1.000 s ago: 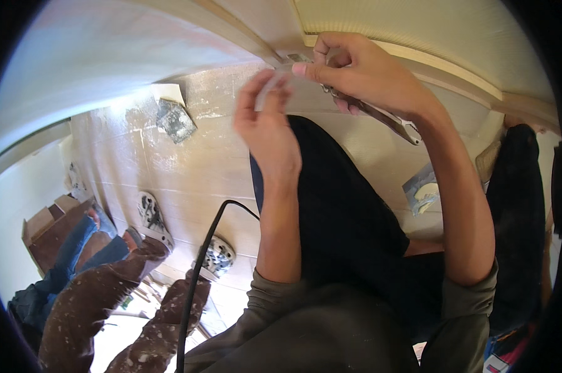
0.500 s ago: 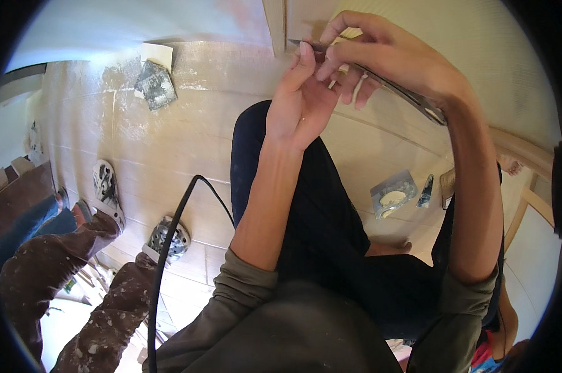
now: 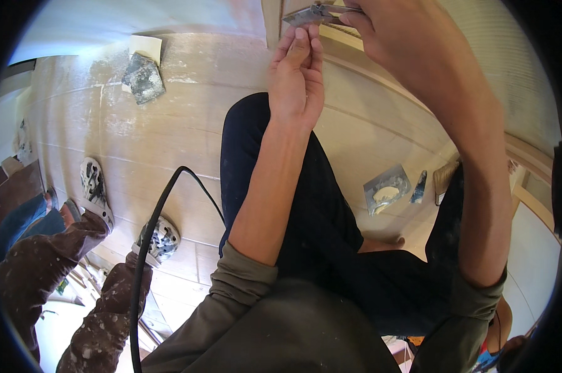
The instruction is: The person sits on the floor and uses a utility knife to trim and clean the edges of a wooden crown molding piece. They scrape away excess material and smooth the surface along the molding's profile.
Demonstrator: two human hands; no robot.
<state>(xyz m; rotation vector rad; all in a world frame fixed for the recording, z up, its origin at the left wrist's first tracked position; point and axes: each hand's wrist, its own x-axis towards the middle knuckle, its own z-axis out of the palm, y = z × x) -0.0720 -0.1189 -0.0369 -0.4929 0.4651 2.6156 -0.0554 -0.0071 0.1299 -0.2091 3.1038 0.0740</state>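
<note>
Metal tool point(image 3: 315, 13), flat, greyish, looks like a scraper or pliers, can't tell which, sits at top edge of view, held up in front of a pale door frame point(image 3: 274, 22). Right hand point(image 3: 411, 43) wraps round its handle end from the right, fingers clenched on it. Left hand point(image 3: 296, 87) reaches up from below w/ fingers straight and together, fingertips point(image 3: 299, 36) touching the tool's underside near its front end; not closed round it, more a steadying touch. Both forearms bare, grey-green sleeves pushed back to the elbows.

Below the hands: person's own legs in dark navy trousers point(image 3: 293, 205), bent, over a pale wood-plank floor point(image 3: 187, 124) w/ white dust smears.

Black cable point(image 3: 159, 217) loops up from lower edge, arcs just beside the left knee.

Right of the legs, on floor: small clear plastic bag point(image 3: 386, 189) w/ something pale inside, a small dark object point(image 3: 419, 186) just beside it, and a brush-like thing point(image 3: 444, 180) next to that, partly hidden by right arm.

Top left, well apart from hands: grey dusty square pad point(image 3: 143, 78) lying partly on a pale yellowish sheet point(image 3: 145, 46).

Left side: another person standing, paint-spattered brown trousers point(image 3: 51, 261) and patterned light shoes point(image 3: 94, 186), near the cable.
</note>
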